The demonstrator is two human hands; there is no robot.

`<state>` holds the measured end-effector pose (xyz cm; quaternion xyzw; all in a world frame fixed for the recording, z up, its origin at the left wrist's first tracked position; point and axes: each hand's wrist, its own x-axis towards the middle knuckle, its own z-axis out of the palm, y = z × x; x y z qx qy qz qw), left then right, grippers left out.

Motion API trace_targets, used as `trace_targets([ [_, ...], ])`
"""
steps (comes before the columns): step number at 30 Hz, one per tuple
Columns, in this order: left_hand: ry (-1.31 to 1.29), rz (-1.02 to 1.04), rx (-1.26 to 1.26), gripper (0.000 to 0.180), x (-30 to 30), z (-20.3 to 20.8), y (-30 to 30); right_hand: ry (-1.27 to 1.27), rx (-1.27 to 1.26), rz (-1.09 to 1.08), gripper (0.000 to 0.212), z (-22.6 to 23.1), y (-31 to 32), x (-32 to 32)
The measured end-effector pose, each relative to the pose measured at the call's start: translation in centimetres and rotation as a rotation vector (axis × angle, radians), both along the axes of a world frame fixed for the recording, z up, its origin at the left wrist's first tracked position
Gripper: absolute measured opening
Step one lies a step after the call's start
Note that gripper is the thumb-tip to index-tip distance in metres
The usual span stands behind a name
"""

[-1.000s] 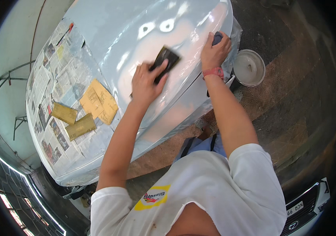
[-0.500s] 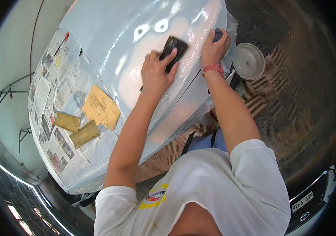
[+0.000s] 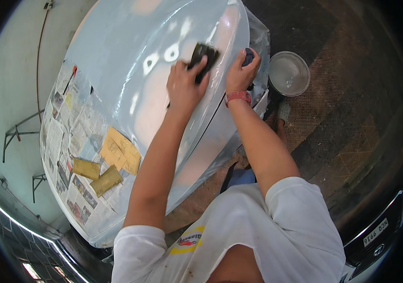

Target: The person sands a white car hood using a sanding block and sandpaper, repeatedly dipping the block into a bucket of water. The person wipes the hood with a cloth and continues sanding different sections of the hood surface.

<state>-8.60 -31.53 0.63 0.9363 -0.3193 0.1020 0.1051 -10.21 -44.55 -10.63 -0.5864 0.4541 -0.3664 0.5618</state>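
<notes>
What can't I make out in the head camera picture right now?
Head view: the underside of the dark block, turned to the pale panel; the left hand covers part of its top, and motion blurs its edges.
Head view: the full shape of the dark lump, partly covered by the right hand.
Head view: marks on the yellow sheets, too small.
Head view: the vehicle at lower right, cut off by the picture's edge.

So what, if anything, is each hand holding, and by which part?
The left hand holds a dark block from above, leaving its far end uncovered. The right hand holds a dark blue lump by its sides.
</notes>
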Motion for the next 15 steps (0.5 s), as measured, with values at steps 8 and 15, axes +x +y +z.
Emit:
trace_targets([
  [8, 0.11, -0.049, 0.165, 0.057, -10.7, 1.5, 7.4, -0.024, 0.134, -0.098, 0.036, -1.1, -1.7, -0.4],
  [15, 0.021, -0.043, 0.104, 0.05, 1.5, -1.6, -4.7, -0.082, 0.226, -0.09, 0.038, -0.4, -0.8, -0.6],
])
